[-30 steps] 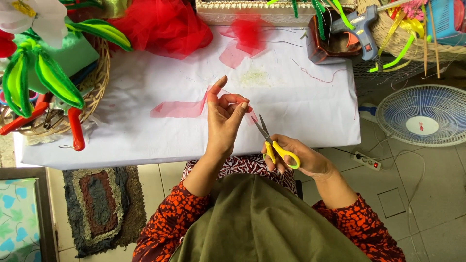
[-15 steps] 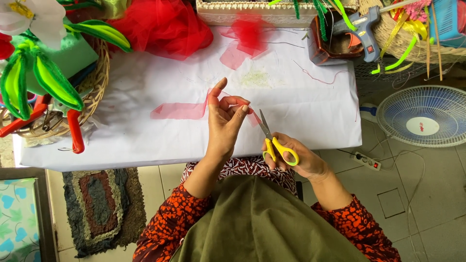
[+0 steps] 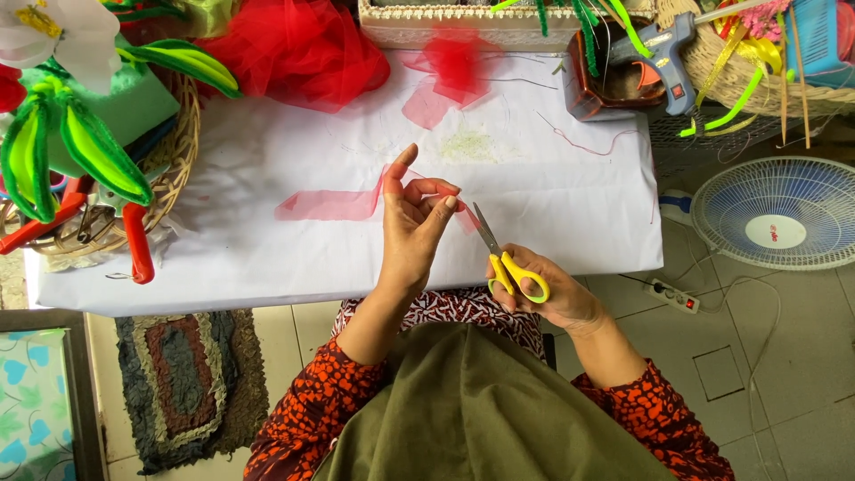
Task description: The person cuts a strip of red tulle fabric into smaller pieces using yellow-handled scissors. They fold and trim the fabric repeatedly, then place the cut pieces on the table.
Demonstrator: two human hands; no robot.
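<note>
The head view, the only 1, looks straight down on a white-covered table (image 3: 267, 258), and everything here is placed against it. Above its near edge, about midway along, the left hand (image 3: 411, 227) is raised with the palm toward the camera. Its thumb and curled fingertips are pinched together on a strip of sheer red ribbon (image 3: 334, 205), which trails away flat across the cloth toward the left end. Holding the end up off the table seems meant to keep it taut and clear for cutting.

Just past the near edge, to the right of that hand, the right hand (image 3: 543, 289) is closed through the yellow loops of a pair of scissors (image 3: 499, 254). The blades point up toward the pinched ribbon end, and they look nearly together; I cannot tell whether they touch the ribbon.

On the table's far side lie a heap of red netting (image 3: 303, 53) and a small red bow (image 3: 454, 58) beside a lace-edged box (image 3: 499, 27). At its far right corner a blue glue gun (image 3: 663, 49) rests in a brown holder, nozzle kept off the cloth. At the left end a woven basket (image 3: 183, 151) holds green fabric leaves (image 3: 80, 142). On the floor to the right of the table stand a white fan (image 3: 775, 214) and a power strip (image 3: 672, 296); a striped rug (image 3: 187, 383) lies below the near left corner.
</note>
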